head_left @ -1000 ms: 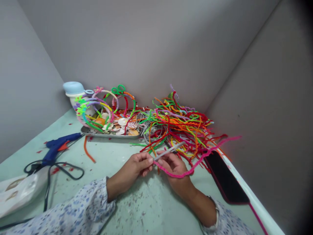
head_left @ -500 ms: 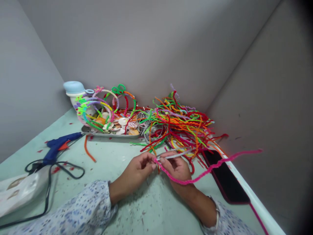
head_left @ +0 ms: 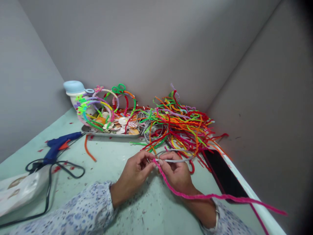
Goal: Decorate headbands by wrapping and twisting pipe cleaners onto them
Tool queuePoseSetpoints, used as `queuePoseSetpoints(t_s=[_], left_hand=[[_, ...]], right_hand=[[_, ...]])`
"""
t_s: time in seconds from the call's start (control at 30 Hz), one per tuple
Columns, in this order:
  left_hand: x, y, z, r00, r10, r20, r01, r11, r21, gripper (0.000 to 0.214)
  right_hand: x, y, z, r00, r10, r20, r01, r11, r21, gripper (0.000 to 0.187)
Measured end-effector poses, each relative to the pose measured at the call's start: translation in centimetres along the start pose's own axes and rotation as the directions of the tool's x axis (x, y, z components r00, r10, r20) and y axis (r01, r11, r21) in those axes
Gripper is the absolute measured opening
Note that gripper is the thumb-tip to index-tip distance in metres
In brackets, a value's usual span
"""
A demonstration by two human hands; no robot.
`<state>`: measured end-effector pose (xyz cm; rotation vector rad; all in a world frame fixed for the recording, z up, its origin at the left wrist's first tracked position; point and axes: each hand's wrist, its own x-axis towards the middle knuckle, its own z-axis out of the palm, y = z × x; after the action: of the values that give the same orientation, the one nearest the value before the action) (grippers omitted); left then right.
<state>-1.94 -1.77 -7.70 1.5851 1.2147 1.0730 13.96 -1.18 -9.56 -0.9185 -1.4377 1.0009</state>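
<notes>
My left hand [head_left: 138, 170] is closed, its thumb and finger pinching one end of a pink pipe cleaner [head_left: 195, 196] against a thin grey headband [head_left: 179, 160]. Close beside it, my right hand [head_left: 176, 173] is closed on the headband, which curves out over the fingers to the right. From the pinched spot the pipe cleaner runs down across my right wrist, its loose end reaching past the table's right edge. Behind my hands lies a tangled heap of colourful pipe cleaners [head_left: 181, 120]. Bare grey headbands [head_left: 156, 130] are partly buried at its left side.
A metal tray [head_left: 114, 135] holds shells and several wrapped headbands [head_left: 107, 106]. Behind it stands a white bottle with a blue lid [head_left: 73, 87]. A blue glue gun [head_left: 52, 150] with its cord and a plastic bag [head_left: 23, 192] lie left. A black phone [head_left: 223, 174] lies right.
The pink pipe cleaner's loose end has swung down and farther right, now lying over my right wrist. The headband has turned slightly in my fingers. Both hands stay nearly in place.
</notes>
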Motion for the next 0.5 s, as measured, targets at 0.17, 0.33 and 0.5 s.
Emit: queuePoseSetpoints(t_s=[0.17,0.33,0.5], left_hand=[[-0.25,0.09,-0.08,1.0,0.014,-0.006,-0.015,1.0,-0.021,0.011],[-0.23,0.23,-0.12,1.0,-0.003,-0.004,0.002,0.998,-0.06,0.012],[-0.12,0.37,-0.21,1.0,-0.024,0.005,0.024,0.997,-0.072,0.015]], right_hand=[[0.08,0.33,0.13,1.0,-0.007,-0.006,0.007,1.0,0.01,0.003],[-0.1,0.29,-0.01,1.0,0.011,0.027,-0.012,1.0,0.021,0.002],[-0.22,-0.41,-0.27,0.999,0.005,0.05,-0.006,1.0,0.011,0.004]])
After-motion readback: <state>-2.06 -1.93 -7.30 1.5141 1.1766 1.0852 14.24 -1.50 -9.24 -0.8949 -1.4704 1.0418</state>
